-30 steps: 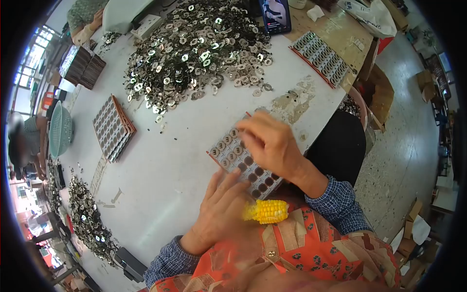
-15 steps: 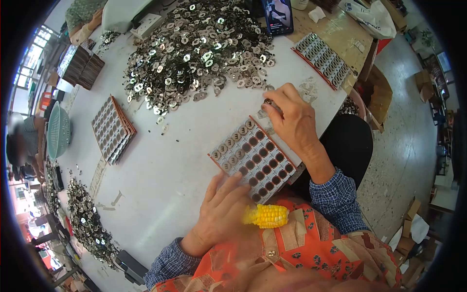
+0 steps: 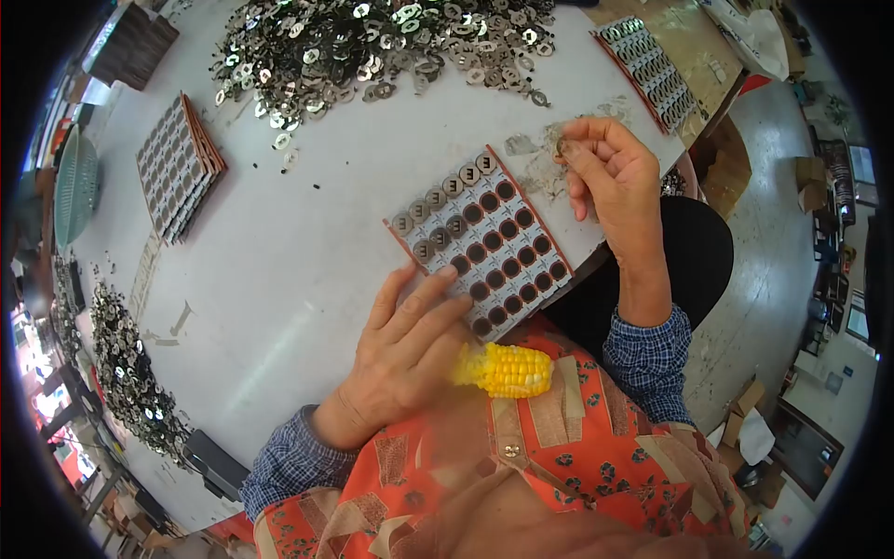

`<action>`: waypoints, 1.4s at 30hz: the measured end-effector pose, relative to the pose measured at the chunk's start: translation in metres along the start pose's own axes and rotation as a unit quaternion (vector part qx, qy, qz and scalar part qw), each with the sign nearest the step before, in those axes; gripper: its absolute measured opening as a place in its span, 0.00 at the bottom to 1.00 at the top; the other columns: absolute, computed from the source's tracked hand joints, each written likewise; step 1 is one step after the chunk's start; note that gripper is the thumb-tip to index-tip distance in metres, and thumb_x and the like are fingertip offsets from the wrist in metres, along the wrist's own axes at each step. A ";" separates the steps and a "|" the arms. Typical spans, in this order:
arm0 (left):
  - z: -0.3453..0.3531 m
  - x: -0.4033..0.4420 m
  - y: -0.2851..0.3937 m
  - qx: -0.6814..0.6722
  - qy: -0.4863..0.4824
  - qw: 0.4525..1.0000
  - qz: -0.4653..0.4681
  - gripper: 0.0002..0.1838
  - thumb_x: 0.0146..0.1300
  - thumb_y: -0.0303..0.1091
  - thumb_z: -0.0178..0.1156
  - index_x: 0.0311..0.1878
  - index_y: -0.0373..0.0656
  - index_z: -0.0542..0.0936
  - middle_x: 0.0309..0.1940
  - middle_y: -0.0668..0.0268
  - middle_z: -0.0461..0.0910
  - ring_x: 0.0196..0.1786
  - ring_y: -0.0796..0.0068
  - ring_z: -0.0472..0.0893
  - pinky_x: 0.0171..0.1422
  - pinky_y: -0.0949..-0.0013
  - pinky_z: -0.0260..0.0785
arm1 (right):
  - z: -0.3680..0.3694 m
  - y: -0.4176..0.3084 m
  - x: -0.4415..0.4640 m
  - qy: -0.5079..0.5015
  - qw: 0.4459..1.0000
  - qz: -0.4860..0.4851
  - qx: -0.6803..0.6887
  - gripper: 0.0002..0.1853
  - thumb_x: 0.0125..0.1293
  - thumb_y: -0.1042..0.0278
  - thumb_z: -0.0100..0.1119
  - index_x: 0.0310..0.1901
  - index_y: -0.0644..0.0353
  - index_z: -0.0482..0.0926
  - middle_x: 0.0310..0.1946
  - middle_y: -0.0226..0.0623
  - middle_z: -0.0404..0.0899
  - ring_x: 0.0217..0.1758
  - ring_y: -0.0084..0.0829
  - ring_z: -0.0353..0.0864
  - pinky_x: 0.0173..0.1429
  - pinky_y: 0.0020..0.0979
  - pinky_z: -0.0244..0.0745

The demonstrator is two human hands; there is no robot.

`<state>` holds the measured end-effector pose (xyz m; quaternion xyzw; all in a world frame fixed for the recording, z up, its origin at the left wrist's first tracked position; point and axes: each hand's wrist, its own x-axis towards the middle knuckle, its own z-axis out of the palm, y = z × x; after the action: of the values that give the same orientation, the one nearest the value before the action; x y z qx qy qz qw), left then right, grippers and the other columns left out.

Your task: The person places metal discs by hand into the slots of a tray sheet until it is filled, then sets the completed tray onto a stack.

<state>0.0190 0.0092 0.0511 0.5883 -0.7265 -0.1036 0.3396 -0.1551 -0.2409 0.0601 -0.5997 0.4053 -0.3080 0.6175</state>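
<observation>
A flat tray (image 3: 507,266) with rows of dark round recesses lies tilted on the table in front of me. Silver discs marked with a letter (image 3: 434,197) fill its far-left row and part of the row beside it. My left hand (image 3: 405,349) rests at the tray's near-left edge, fingers stretched out and fingertips over it. To the right of the tray, my right hand (image 3: 615,177) is raised, thumb and forefinger pinched on a small dark piece too small to name. A yellow corn cob (image 3: 517,371) shows before my chest, its left end blurred; what supports it is hidden.
A large heap of metal pieces (image 3: 372,47) covers the table's back. Stacked trays (image 3: 177,168) stand left, and another filled tray (image 3: 644,73) lies back right. A second heap (image 3: 135,373) and a dark box (image 3: 216,463) are at the left near edge.
The view has shifted, with the back of the table moving up out of frame. My right hand has moved right, away from the tray, and turned. My left hand stays at the tray's edge.
</observation>
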 end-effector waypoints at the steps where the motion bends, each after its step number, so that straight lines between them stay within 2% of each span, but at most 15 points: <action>1: 0.000 0.000 0.000 -0.002 -0.002 1.000 0.001 0.09 0.59 0.29 0.69 0.42 0.37 0.84 0.54 0.55 0.90 0.70 0.43 0.86 0.79 0.30 0.70 | 0.001 0.002 -0.001 -0.001 1.000 -0.012 0.003 0.09 0.78 0.81 0.63 0.55 0.72 0.85 0.36 0.35 0.86 0.28 0.14 0.81 0.26 0.19 0.74; 5: 0.003 0.000 0.002 0.008 0.005 1.000 -0.006 0.07 0.54 0.28 0.69 0.36 0.40 0.83 0.58 0.56 0.88 0.74 0.50 0.84 0.82 0.33 0.69 | 0.007 0.003 -0.006 0.008 0.999 -0.033 -0.033 0.14 0.77 0.83 0.63 0.61 0.73 0.85 0.35 0.34 0.86 0.27 0.14 0.81 0.26 0.18 0.75; 7: 0.005 -0.001 0.001 0.013 0.014 1.000 -0.005 0.08 0.53 0.28 0.69 0.36 0.39 0.83 0.57 0.56 0.88 0.73 0.49 0.84 0.82 0.33 0.70 | 0.008 0.002 -0.009 -0.023 0.998 -0.044 -0.047 0.13 0.77 0.82 0.64 0.59 0.71 0.87 0.34 0.32 0.87 0.27 0.14 0.82 0.26 0.18 0.76; 11: -0.001 0.000 0.000 0.004 -0.005 1.000 0.000 0.10 0.59 0.27 0.72 0.42 0.37 0.84 0.56 0.55 0.90 0.72 0.45 0.85 0.80 0.30 0.71 | 0.035 -0.004 -0.022 -0.072 0.993 -0.047 -0.081 0.11 0.77 0.82 0.66 0.57 0.68 0.89 0.33 0.27 0.87 0.28 0.12 0.81 0.26 0.16 0.75; 12: 0.001 0.000 -0.001 0.004 -0.001 1.000 0.001 0.09 0.59 0.27 0.72 0.42 0.37 0.84 0.56 0.55 0.90 0.73 0.46 0.85 0.80 0.30 0.71 | 0.041 -0.003 -0.026 -0.080 0.990 -0.053 -0.098 0.10 0.75 0.83 0.67 0.53 0.65 0.90 0.33 0.26 0.87 0.27 0.12 0.80 0.27 0.18 0.71; 15: 0.003 -0.001 0.000 -0.001 0.008 1.000 0.003 0.09 0.60 0.26 0.72 0.42 0.38 0.84 0.56 0.55 0.90 0.74 0.46 0.84 0.80 0.29 0.71 | 0.050 0.012 -0.025 -0.096 0.959 -0.190 -0.185 0.09 0.72 0.84 0.68 0.50 0.64 0.91 0.33 0.27 0.86 0.27 0.13 0.78 0.30 0.21 0.69; 22: 0.004 -0.001 0.001 -0.009 0.024 1.000 -0.003 0.07 0.61 0.26 0.71 0.41 0.37 0.84 0.56 0.55 0.91 0.74 0.46 0.84 0.81 0.29 0.71 | 0.044 0.002 -0.028 -0.138 0.960 -0.146 -0.194 0.08 0.68 0.85 0.69 0.45 0.64 0.91 0.32 0.28 0.84 0.26 0.14 0.75 0.31 0.23 0.66; 31: 0.003 0.000 0.002 -0.007 0.020 1.000 -0.003 0.08 0.61 0.24 0.71 0.41 0.37 0.83 0.56 0.54 0.90 0.74 0.46 0.84 0.81 0.29 0.71 | 0.040 -0.004 -0.022 -0.175 0.948 -0.158 -0.216 0.10 0.66 0.85 0.69 0.45 0.63 0.92 0.32 0.28 0.84 0.25 0.13 0.74 0.31 0.23 0.67; 37: 0.001 0.000 0.002 -0.016 0.014 1.000 -0.004 0.08 0.60 0.24 0.72 0.41 0.36 0.83 0.57 0.53 0.90 0.75 0.45 0.84 0.82 0.28 0.69 | 0.048 0.002 -0.029 -0.125 0.960 -0.105 -0.228 0.10 0.66 0.85 0.69 0.46 0.63 0.91 0.33 0.29 0.84 0.24 0.15 0.75 0.31 0.24 0.68; 40: 0.002 -0.001 0.002 -0.017 0.014 1.000 -0.003 0.08 0.60 0.24 0.72 0.41 0.36 0.83 0.57 0.52 0.90 0.75 0.45 0.83 0.82 0.28 0.69 | 0.046 0.004 -0.024 -0.150 0.939 -0.187 -0.246 0.08 0.65 0.85 0.69 0.44 0.64 0.90 0.34 0.30 0.84 0.25 0.17 0.77 0.31 0.25 0.69; 42: 0.001 -0.001 0.001 -0.020 0.012 1.000 -0.003 0.09 0.60 0.24 0.72 0.41 0.35 0.83 0.57 0.53 0.90 0.75 0.45 0.83 0.83 0.28 0.69 | 0.048 0.011 -0.024 -0.147 0.940 -0.206 -0.229 0.08 0.66 0.86 0.69 0.44 0.65 0.90 0.35 0.31 0.84 0.26 0.18 0.78 0.31 0.25 0.70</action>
<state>0.0173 0.0102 0.0504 0.5849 -0.7183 -0.1121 0.3596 -0.1262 -0.1955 0.0501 -0.8342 0.2367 -0.2357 0.4389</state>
